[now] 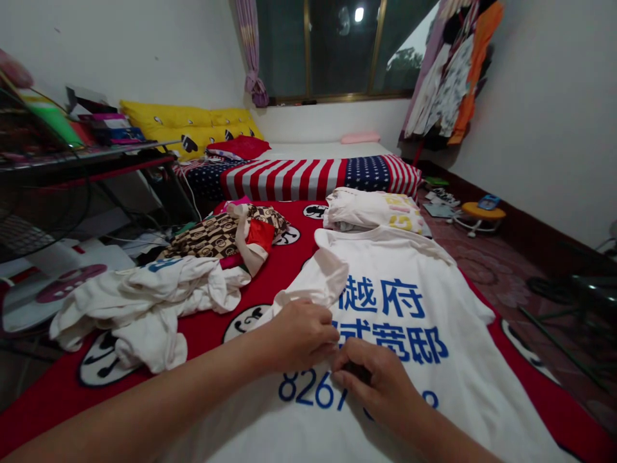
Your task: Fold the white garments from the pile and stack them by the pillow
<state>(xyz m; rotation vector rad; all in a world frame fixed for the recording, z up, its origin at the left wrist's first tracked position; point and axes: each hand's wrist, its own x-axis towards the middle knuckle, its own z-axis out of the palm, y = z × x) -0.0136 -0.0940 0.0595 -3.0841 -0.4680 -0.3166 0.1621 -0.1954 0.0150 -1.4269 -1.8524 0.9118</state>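
Note:
A white T-shirt (434, 302) with blue printed characters and digits lies spread flat on a red blanket (284, 263). Its left sleeve is folded inward over the chest. My left hand (303, 334) is closed, pinching the shirt cloth at the folded sleeve's lower edge. My right hand (380, 386) is also closed, pinching the shirt cloth just right of the left hand, over the printed digits. The two hands nearly touch.
A folded pale shirt (371, 209) lies beyond the collar. Crumpled white garments (144, 302) and a brown checked cloth (216, 235) lie to the left. A striped flag-pattern bedding (308, 177), yellow pillows (187, 125), a cluttered desk (72, 154), hanging clothes (453, 71) and a small stool (482, 212) surround.

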